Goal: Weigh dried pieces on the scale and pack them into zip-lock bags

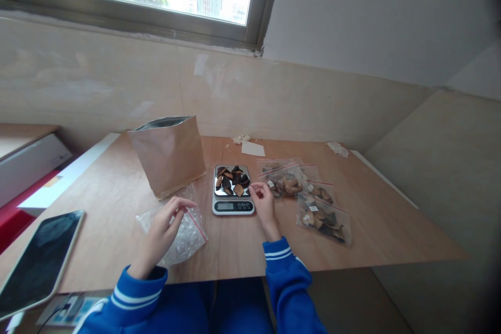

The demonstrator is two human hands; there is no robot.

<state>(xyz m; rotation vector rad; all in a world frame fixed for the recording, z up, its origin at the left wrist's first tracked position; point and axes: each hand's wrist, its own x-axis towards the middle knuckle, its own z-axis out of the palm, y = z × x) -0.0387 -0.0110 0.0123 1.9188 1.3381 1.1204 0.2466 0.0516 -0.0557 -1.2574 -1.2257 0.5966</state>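
A small kitchen scale (234, 207) stands in the middle of the table, its display lit but too small to read. Dark brown dried slices (226, 183) lie spread over its shiny weighing plate. At the plate's right edge is my right hand (264, 203), thumb and fingertips pinched together; whatever may be between them is hidden. My left hand (166, 227) hovers over several clear zip bags (188, 242), fingers loosely bent and thumb apart, holding nothing that I can see. Behind it stands an opened brown paper pouch (168, 154) with a silvery lining.
Several zip bags of dried slices (323, 219) lie overlapped right of the scale. A white card (252, 148) and crumpled bits (241, 139) sit near the wall. A tablet (41, 255) rests at the left edge. The wooden table (376, 224) ends close to my lap.
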